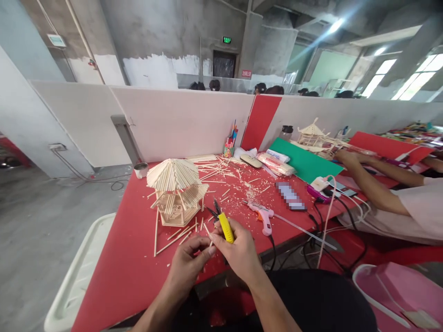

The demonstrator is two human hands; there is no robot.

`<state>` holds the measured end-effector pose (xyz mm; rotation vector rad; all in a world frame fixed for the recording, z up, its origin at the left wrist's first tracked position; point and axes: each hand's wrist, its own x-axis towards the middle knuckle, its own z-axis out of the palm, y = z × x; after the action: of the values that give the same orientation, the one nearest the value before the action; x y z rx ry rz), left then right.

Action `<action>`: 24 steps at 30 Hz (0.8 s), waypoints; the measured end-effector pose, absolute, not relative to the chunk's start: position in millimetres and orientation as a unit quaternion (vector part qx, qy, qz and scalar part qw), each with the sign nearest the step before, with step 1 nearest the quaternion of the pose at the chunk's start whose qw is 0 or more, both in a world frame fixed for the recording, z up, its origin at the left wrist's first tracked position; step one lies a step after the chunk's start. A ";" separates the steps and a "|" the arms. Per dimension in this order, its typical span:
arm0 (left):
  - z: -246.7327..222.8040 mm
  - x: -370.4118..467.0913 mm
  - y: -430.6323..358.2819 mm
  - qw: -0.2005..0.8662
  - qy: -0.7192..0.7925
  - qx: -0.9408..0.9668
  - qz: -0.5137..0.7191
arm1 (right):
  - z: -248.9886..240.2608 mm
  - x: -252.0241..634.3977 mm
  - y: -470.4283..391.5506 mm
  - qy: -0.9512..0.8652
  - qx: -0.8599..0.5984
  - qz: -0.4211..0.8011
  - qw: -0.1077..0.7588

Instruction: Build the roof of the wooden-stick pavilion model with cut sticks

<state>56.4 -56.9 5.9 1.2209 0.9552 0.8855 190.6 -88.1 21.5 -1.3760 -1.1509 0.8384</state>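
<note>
My right hand is wrapped round a pair of yellow-handled cutters, whose dark pointed jaws are spread and face away from me. Its thumb and forefinger also meet a short wooden stick. The other end of this stick is pinched by my left hand, just above the red table's front edge. Beyond both hands, to the left, stands a small pavilion model made of wooden sticks, with a pointed roof. Loose wooden sticks lie between it and my hands.
A pink glue gun with a cord lies right of my hands, near a phone. A metal cup and a pen holder stand farther back. At right, a co-worker's arm rests by a green board.
</note>
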 end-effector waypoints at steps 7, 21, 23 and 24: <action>12.5 47.4 -61.5 0.608 0.454 0.486 0.433 | 9.5 199.0 -105.3 -0.609 -0.633 0.159 0.450; 16.9 44.2 -64.2 0.542 0.447 0.546 0.457 | -3.3 210.7 -118.4 -0.692 -0.666 0.020 0.278; 18.9 42.4 -66.3 0.535 0.446 0.551 0.461 | -10.7 208.4 -116.8 -0.691 -0.661 -0.012 0.292; 19.5 41.6 -68.0 0.534 0.445 0.551 0.462 | -14.7 207.3 -115.7 -0.689 -0.658 -0.034 0.302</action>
<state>41.6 -68.0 19.5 1.3135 1.0608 1.1009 207.3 -115.7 -14.7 -1.7445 -1.8279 -0.0901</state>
